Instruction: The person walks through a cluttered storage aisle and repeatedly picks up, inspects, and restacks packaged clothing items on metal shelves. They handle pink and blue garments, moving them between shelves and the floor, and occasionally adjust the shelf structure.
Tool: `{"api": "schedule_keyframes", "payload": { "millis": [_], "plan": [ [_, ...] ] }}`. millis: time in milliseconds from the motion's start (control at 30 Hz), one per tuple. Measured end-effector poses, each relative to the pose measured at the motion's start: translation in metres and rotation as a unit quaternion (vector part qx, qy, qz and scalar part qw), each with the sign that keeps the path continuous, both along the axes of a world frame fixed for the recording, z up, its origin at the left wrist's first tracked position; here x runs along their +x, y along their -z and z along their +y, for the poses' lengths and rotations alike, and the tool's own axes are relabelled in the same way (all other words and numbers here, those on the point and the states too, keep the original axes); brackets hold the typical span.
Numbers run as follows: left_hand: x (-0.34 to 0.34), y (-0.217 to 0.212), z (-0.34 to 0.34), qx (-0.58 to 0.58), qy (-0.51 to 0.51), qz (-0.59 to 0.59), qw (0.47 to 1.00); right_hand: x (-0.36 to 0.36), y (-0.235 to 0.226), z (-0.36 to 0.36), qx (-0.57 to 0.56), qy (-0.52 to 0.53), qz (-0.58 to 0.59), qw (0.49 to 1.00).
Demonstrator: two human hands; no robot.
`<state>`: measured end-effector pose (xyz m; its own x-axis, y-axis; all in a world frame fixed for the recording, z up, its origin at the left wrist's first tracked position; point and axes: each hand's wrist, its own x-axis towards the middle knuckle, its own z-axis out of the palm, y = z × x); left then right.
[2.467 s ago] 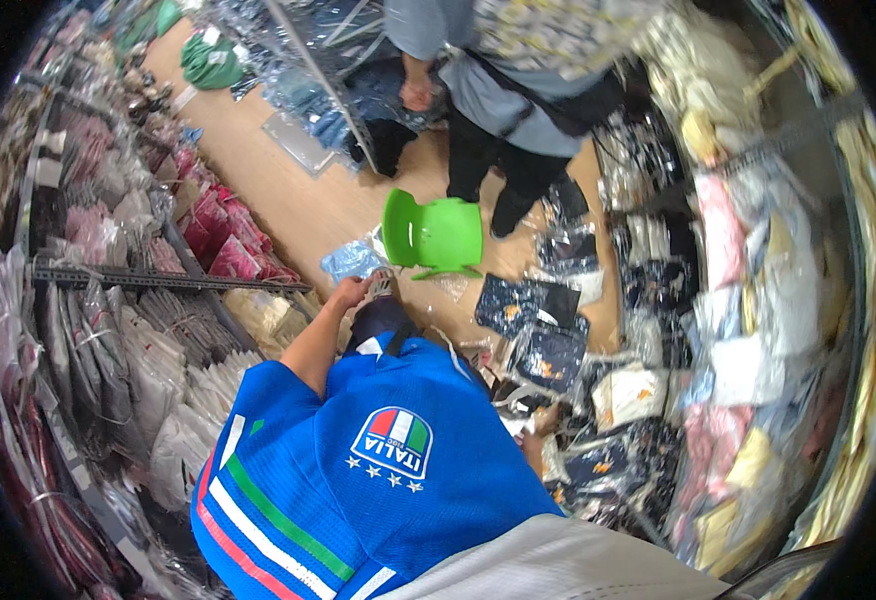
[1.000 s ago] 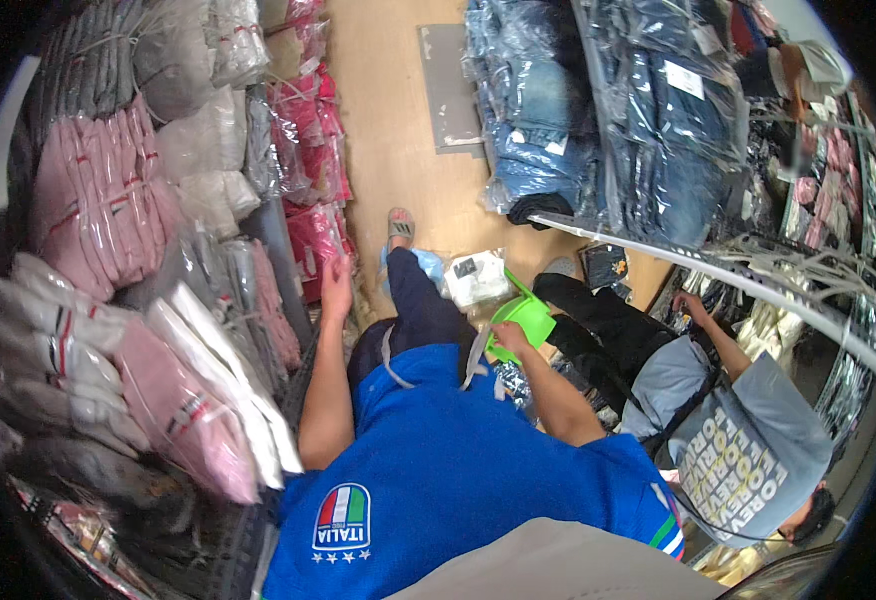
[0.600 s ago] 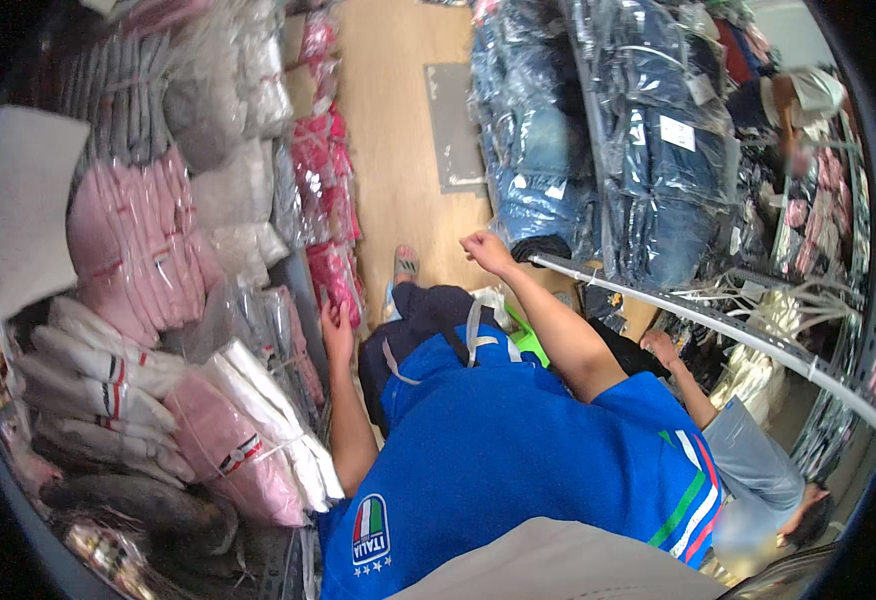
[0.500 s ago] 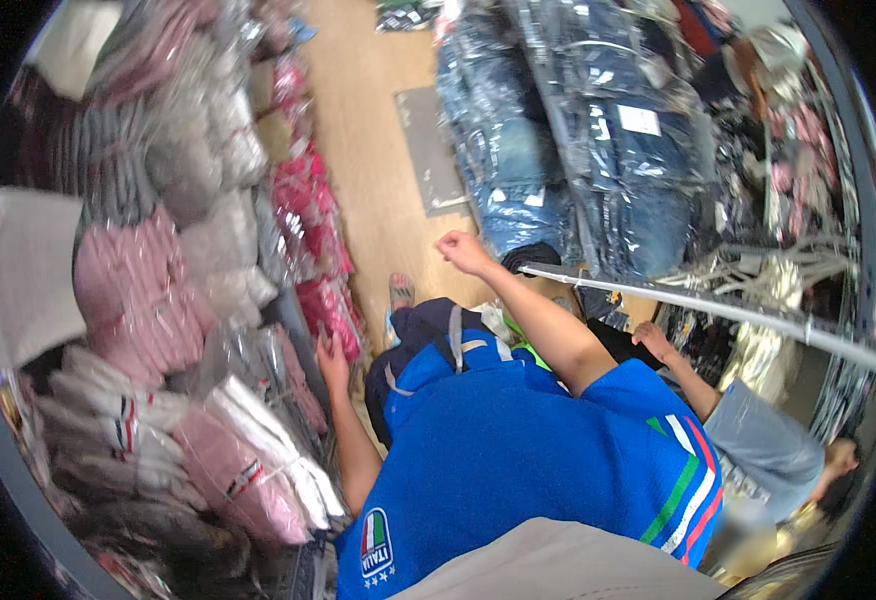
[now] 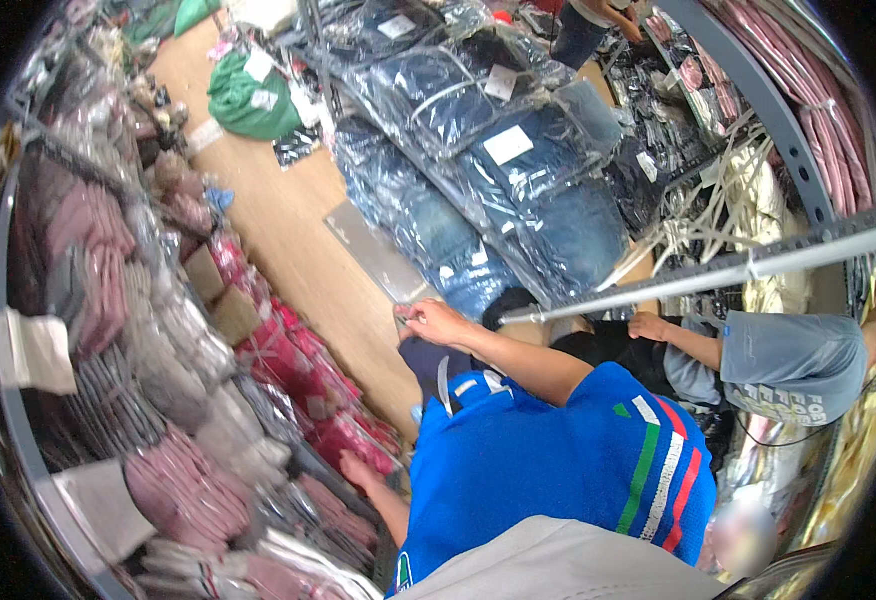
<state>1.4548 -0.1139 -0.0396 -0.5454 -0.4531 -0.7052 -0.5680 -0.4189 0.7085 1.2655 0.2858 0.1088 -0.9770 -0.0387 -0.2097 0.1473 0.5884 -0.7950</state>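
My left hand (image 5: 360,470) hangs low beside a stack of red and pink garments in clear plastic (image 5: 323,405), its fingers loosely apart with nothing seen in them. Whether it touches the bags, I cannot tell. In front of my body my right hand (image 5: 438,325) is held over the walkway, fingers curled in and nothing visible in them. Past it lie large clear-bagged bundles of blue jeans (image 5: 458,195). A sandalled foot shows partly behind my right hand.
Shelves of bagged pink and grey garments (image 5: 183,485) line the left. A metal rail (image 5: 698,275) juts in from the right. Near it stands a person in a grey T-shirt (image 5: 793,355). A green sack (image 5: 248,95) sits on the wooden floor (image 5: 278,215). Another person is at the far right.
The view has swung to the right and now takes in more of the aisle, including the green sack. My right hand has come closer to my body. My left hand appears lower in view.
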Motion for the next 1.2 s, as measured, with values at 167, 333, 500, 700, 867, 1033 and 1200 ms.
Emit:
{"api": "schedule_keyframes", "payload": {
  "millis": [167,333,500,700,867,1033,1200],
  "plan": [
    [-0.113,-0.024,0.119,-0.108,0.348,-0.078,0.928,-0.102,-0.004,0.043,0.045,0.064,0.076,0.994],
    [-0.220,0.029,0.112,-0.039,0.425,-0.017,0.904,-0.208,-0.127,0.108,0.076,0.207,0.297,0.929],
    [-0.345,-0.043,0.120,-0.056,0.406,0.046,0.911,-0.254,-0.146,0.212,0.273,0.382,0.265,0.842],
    [-0.404,-0.042,0.112,-0.138,0.408,0.018,0.902,-0.273,-0.105,0.259,0.335,0.416,0.088,0.841],
    [-0.413,-0.022,0.111,-0.205,0.444,0.000,0.872,-0.275,-0.088,0.259,0.366,0.401,0.098,0.834],
    [-0.451,-0.025,0.131,-0.329,0.521,0.011,0.788,-0.274,-0.087,0.259,0.385,0.401,0.097,0.825],
    [-0.558,-0.037,0.172,-0.317,0.591,0.079,0.738,-0.279,-0.090,0.254,0.392,0.405,0.105,0.820]
  ]
}}
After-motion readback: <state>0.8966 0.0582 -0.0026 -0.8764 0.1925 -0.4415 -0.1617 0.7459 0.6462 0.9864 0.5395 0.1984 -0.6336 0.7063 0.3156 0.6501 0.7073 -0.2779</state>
